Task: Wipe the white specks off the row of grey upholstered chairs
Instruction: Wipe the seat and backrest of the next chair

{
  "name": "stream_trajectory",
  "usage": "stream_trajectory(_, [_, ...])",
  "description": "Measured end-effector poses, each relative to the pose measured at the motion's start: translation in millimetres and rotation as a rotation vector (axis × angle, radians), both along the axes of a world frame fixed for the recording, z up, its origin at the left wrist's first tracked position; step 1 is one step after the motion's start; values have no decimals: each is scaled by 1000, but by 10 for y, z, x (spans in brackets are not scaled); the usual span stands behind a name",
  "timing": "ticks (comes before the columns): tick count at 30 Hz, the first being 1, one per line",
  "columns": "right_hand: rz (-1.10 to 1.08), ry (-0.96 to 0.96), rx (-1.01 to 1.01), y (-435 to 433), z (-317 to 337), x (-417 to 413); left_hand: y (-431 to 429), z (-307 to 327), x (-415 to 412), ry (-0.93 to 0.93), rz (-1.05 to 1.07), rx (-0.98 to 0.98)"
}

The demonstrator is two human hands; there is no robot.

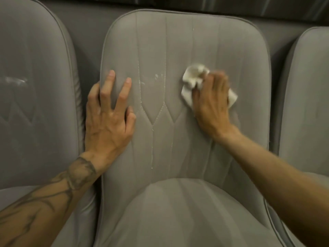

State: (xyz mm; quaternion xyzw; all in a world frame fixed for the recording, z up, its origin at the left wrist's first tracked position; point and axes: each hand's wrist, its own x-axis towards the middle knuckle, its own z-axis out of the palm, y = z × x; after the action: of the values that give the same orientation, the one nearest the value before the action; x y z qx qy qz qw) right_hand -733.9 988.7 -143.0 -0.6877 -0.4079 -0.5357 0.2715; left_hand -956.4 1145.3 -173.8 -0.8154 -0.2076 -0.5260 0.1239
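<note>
**Ana:** What does the right hand (211, 104) hold?

**Ben:** A crumpled white cloth (193, 78). The fingers bend over it and press it on the back of the middle chair (178, 41). The hand looks blurry.

**Ana:** Where are the white specks (157, 76)?

**Ben:** Just left of the cloth, on the same chair back, between the two hands. More of them run down the seam below. One tiny speck sits higher up, above the cloth.

**Ana:** And the left hand (108, 120)?

**Ben:** It holds nothing. Its fingers are spread wide and lie on the left edge of the chair back.

**Ana:** Are there more chairs?

**Ben:** One on each side. The left chair (35, 104), past the left hand, has a white smear (16, 80). The right chair (309, 104) is past the hand with the cloth.
</note>
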Motion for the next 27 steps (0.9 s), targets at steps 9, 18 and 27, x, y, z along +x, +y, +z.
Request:
stream_trajectory(9, [-20, -167, -27, 105, 562, 247, 36, -14, 6, -1, -7, -5])
stream_trajectory(18, [37, -53, -143, -33, 41, -99, 25, -17, 6, -4, -13, -6])
stream_trajectory(27, [-12, 38, 19, 185, 213, -158, 35, -13, 8, -14, -12, -2])
